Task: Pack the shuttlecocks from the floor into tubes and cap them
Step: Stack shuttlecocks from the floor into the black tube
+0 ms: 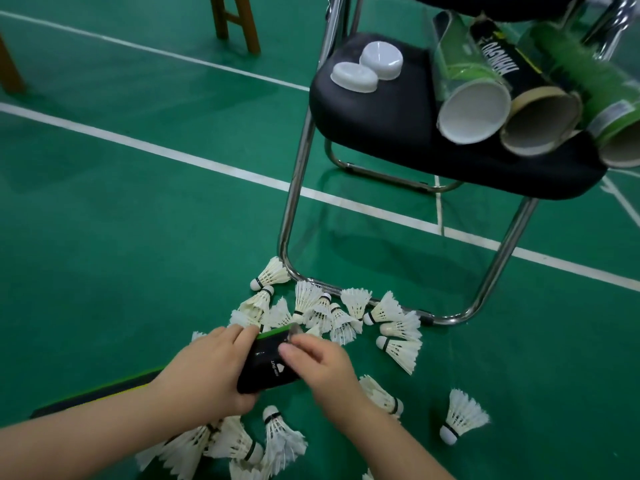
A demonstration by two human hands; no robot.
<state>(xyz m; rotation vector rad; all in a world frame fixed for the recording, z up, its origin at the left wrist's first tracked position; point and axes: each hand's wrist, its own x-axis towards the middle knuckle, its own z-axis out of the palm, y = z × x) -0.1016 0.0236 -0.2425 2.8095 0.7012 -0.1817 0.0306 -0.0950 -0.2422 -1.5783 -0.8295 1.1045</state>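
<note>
Both hands, left hand (211, 368) and right hand (322, 367), grip one black tube (266, 363); most shuttlecocks (329, 315) remain loose on the floor (138, 237), caps (367, 69) unused.

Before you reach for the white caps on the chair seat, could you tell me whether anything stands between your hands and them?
Nothing visible blocks the way. The two white caps lie bare on the chair seat, left of the open tubes. But both hands are occupied: the left hand grips the black tube and the right hand works at its mouth.
</note>
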